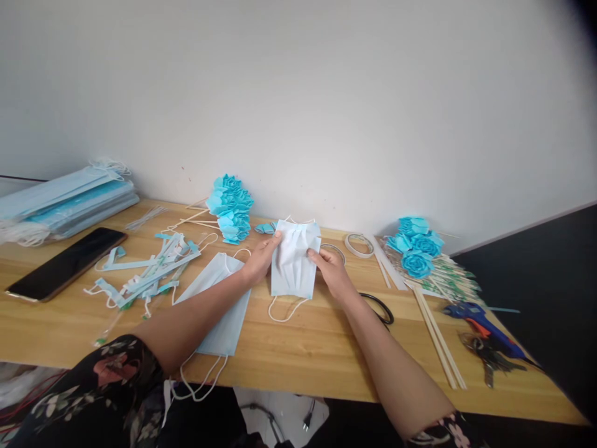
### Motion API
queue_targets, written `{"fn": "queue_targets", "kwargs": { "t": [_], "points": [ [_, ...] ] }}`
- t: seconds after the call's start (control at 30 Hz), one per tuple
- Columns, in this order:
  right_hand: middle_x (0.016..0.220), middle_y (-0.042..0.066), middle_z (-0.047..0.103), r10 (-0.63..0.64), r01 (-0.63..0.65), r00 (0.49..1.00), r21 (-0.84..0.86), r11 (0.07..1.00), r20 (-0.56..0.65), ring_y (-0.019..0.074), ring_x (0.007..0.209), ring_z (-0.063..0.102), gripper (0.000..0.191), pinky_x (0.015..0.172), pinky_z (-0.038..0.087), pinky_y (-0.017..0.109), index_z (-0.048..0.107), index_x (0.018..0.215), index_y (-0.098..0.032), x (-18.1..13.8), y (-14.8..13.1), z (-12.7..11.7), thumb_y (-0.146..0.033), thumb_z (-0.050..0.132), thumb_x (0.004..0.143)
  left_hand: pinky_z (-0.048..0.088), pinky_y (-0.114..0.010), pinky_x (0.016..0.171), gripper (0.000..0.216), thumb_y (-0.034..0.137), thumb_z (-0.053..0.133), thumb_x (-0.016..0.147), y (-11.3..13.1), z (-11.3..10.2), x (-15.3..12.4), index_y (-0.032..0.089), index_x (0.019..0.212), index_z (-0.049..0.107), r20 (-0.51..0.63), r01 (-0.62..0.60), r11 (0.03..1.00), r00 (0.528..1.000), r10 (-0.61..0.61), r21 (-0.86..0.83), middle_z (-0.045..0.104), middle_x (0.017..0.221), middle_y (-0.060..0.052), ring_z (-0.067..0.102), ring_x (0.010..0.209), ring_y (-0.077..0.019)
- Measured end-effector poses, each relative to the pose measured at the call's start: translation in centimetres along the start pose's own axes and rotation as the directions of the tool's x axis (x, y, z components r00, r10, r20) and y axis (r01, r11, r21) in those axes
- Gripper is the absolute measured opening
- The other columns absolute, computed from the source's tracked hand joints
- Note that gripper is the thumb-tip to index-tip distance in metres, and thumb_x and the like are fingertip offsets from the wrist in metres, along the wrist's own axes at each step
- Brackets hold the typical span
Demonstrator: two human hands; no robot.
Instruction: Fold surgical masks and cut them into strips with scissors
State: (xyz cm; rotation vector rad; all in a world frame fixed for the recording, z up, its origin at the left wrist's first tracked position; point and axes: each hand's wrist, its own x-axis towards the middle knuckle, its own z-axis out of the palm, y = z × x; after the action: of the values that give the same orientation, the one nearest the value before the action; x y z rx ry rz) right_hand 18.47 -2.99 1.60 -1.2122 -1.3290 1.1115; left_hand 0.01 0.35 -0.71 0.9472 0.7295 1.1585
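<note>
White and pale blue, a face mask (pixel 295 274) is held up over the wooden table (pixel 289 361) by both hands. Its left edge is pinched near the upper corner by the left hand (pixel 262 258), its right edge near mid-height by the right hand (pixel 332 270). Both grips are closed, with the thumbs laid on the front; the fingers behind are hidden by the cloth. A cord (pixel 282 321) is seen hanging below it. A second mask (pixel 231 317) is laid on the table, partly covered by the left forearm. Cut strips (pixel 153 274) are heaped beside it, and farther left a phone (pixel 68 264) is placed near stacked masks (pixel 69 199). At the right, blue paper-like flowers (pixel 416 246), two sticks (pixel 438 336) and a glue gun (pixel 487 326) are set down.
</note>
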Motion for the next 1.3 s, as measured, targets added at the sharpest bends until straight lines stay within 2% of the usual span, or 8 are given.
{"fn": "queue_targets", "kwargs": {
  "t": [0.1,0.3,0.43,0.57,0.77,0.93,1.17,1.3],
  "points": [
    [0.062,-0.002,0.044,-0.015,0.016,0.999,0.026,1.000,-0.049,0.0130,0.062,0.039,0.048,0.060,0.033,0.028,0.052,0.060,-0.020,0.2,0.2,-0.2,-0.061,0.074,0.072,0.053,-0.040,0.085,0.067,0.074,0.076,0.071,-0.3,0.0,0.0,0.012,0.096,0.076,0.056,0.020,1.000,0.998,-0.020,-0.008,0.078,0.099,-0.014,0.071,0.096,-0.0314],
    [0.061,-0.002,0.045,-0.029,0.031,0.989,0.011,0.999,-0.142,0.0144,0.062,0.040,0.048,0.058,0.032,0.028,0.053,0.059,-0.021,0.2,0.0,-0.2,-0.063,0.074,0.071,0.048,-0.031,0.070,0.058,0.062,0.092,0.056,0.1,0.2,-0.2,0.014,0.085,0.074,0.059,0.040,0.997,0.997,-0.044,0.062,0.073,0.081,-0.006,0.063,0.072,-0.0194],
    [0.058,-0.003,0.044,-0.001,0.003,0.982,0.011,1.000,-0.191,0.0141,0.059,0.039,0.054,0.055,0.031,0.029,0.050,0.058,-0.022,0.4,0.4,-0.3,-0.069,0.074,0.070,0.046,-0.030,0.069,0.054,0.056,0.093,0.055,0.5,0.3,-0.3,0.015,0.083,0.073,0.049,0.014,0.998,0.999,-0.018,0.067,0.070,0.077,-0.003,0.060,0.070,-0.0166],
    [0.058,-0.001,0.051,-0.011,0.014,0.973,0.015,1.000,-0.231,0.0163,0.061,0.047,0.056,0.056,0.037,0.029,0.052,0.062,-0.023,0.7,1.0,-0.5,-0.075,0.073,0.069,0.042,-0.027,0.064,0.052,0.059,0.091,0.058,0.7,0.2,-0.3,0.015,0.076,0.068,0.015,-0.006,0.998,1.000,0.005,0.058,0.065,0.071,0.000,0.055,0.064,-0.0138],
    [0.068,0.001,0.064,0.030,0.026,0.965,0.210,0.977,-0.260,0.0198,0.068,0.058,0.055,0.061,0.045,0.031,0.061,0.071,-0.021,0.8,1.0,-0.5,-0.073,0.077,0.066,0.037,-0.024,0.060,0.056,0.061,0.090,0.058,0.9,0.3,-0.3,0.016,0.070,0.059,-0.029,-0.004,1.000,1.000,0.004,0.004,0.058,0.065,0.002,0.050,0.061,-0.0107],
    [0.073,0.003,0.067,0.085,-0.011,0.968,0.296,0.955,-0.235,0.0212,0.070,0.061,0.054,0.062,0.045,0.032,0.064,0.075,-0.020,0.8,0.4,-0.4,-0.072,0.078,0.066,0.038,-0.024,0.061,0.056,0.062,0.089,0.060,0.8,0.2,-0.2,0.017,0.071,0.059,-0.028,-0.006,1.000,1.000,0.005,-0.011,0.057,0.066,0.003,0.050,0.063,-0.0109],
    [0.065,0.000,0.058,0.108,-0.096,0.993,0.218,0.971,-0.045,0.0170,0.062,0.053,0.053,0.061,0.043,0.031,0.057,0.063,-0.022,0.4,0.3,-0.5,-0.070,0.078,0.068,0.039,-0.023,0.062,0.053,0.061,0.088,0.063,0.6,-0.1,0.2,0.017,0.073,0.061,-0.095,-0.094,0.995,0.992,0.089,-0.045,0.057,0.069,0.003,0.050,0.066,-0.0112],
    [0.061,-0.002,0.053,0.077,-0.071,0.996,0.131,0.989,-0.042,0.0148,0.060,0.048,0.052,0.060,0.042,0.029,0.054,0.057,-0.021,0.3,0.4,-0.4,-0.064,0.083,0.064,0.047,-0.027,0.072,0.052,0.062,0.086,0.066,0.6,0.0,0.3,0.017,0.083,0.068,-0.100,-0.105,0.993,0.990,0.099,-0.058,0.068,0.081,-0.002,0.060,0.079,-0.0168]
  ]
}}
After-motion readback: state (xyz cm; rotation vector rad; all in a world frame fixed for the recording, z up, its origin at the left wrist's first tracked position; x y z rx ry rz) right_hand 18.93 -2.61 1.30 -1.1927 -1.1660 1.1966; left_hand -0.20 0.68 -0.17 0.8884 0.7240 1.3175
